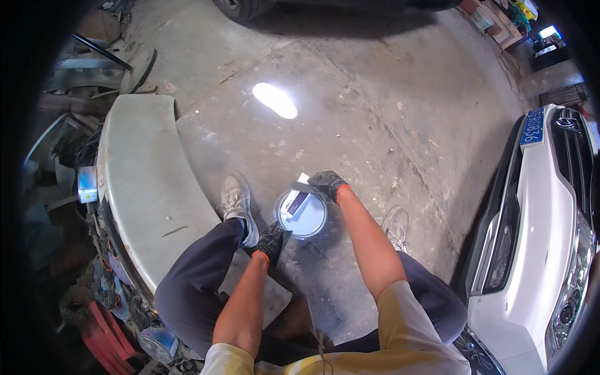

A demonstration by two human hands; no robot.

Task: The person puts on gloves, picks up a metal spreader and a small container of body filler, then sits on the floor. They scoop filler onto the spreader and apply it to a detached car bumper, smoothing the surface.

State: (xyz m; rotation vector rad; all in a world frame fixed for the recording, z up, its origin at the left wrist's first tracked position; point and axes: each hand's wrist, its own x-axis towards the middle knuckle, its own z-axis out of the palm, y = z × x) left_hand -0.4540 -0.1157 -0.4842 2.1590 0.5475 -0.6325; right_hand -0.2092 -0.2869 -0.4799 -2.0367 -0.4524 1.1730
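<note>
Between my feet a round tub [309,224] with a pale blue-white top and a clear rim stands on the floor. Over its upper left part lies a small white-and-dark oblong piece [298,201]; whether it is a label or a separate packet I cannot tell. My right hand [327,183], in a dark glove with an orange cuff, is closed at the tub's far right edge, gripping a dark flat strip [304,187] like a spreader. My left hand [269,242], gloved alike, is closed at the tub's near left side, with a dark flat blade-like piece [284,240] at its fingers.
A pale curved body panel [147,162] lies on my left, beside heaped scrap with red pieces [106,331] and a can [157,344]. On my right stands a white car front [531,250]. A vehicle's tyre [240,6] shows at the far edge. Light glares on the concrete floor [350,112].
</note>
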